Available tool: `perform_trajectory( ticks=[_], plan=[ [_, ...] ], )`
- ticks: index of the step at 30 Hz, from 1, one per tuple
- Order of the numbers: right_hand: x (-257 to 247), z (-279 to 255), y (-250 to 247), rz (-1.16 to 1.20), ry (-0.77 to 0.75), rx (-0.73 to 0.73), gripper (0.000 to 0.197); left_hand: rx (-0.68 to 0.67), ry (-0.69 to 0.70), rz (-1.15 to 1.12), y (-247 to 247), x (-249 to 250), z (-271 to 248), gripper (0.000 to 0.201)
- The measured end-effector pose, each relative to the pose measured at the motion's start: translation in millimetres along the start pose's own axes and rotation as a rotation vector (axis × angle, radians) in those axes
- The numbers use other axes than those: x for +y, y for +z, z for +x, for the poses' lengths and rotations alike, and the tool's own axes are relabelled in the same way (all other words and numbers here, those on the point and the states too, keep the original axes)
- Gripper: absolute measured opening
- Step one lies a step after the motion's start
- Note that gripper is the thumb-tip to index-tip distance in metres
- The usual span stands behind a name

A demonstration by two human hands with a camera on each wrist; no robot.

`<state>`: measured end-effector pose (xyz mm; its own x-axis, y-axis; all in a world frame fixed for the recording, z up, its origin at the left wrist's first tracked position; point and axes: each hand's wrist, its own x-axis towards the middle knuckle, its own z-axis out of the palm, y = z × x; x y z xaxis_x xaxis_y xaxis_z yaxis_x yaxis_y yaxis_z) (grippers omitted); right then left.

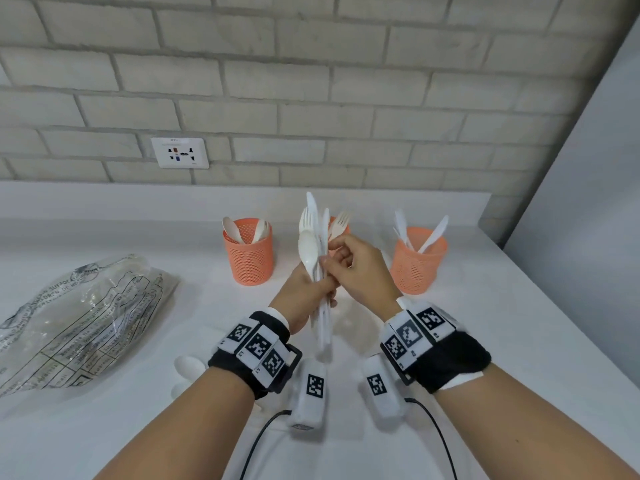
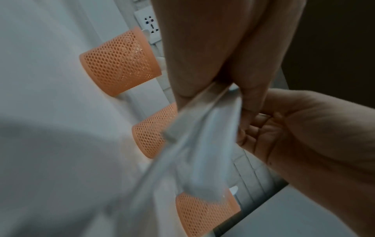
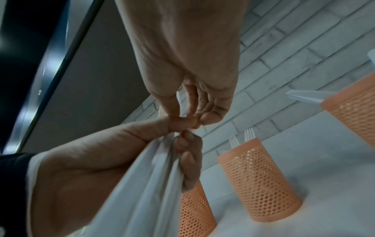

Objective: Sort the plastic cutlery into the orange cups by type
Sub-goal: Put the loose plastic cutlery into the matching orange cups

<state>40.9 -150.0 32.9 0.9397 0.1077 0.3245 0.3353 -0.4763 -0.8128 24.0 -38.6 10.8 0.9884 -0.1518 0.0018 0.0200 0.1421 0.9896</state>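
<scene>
The three cups [image 1: 248,251] are orange with a fine mesh pattern. The cutlery [image 1: 313,237] is white. At nine o'clock, the clear bag [image 1: 79,323] has black print.

Open gaps separate the three orange cups [image 1: 248,252], though cutlery [image 1: 420,230] juts above their rims.

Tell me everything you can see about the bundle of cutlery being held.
The bundle of cutlery is white, smooth plastic: a spoon, forks and a knife held together, heads up, handles pointing down. It stands nearly upright above the white counter, in front of the middle orange cup. The left hand grips the handles; the right hand pinches one piece.
</scene>
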Motion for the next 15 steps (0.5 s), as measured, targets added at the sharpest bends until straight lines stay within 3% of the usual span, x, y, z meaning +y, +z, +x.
perform_trajectory(
  ticks=[4, 9, 15],
  plan=[
    [6, 1, -10, -0.027, 0.004, 0.003, 0.007, -0.117, -0.017, -0.014, 8, 1, -2, 0.026],
    [6, 6, -18, 0.034, 0.097, 0.050, 0.022, -0.090, -0.052, -0.090, 21, 2, -2, 0.013],
    [3, 11, -36, 0.203, 0.040, 0.306, 0.011, -0.043, -0.127, -0.175, 27, 3, 4, 0.013]
  ],
)
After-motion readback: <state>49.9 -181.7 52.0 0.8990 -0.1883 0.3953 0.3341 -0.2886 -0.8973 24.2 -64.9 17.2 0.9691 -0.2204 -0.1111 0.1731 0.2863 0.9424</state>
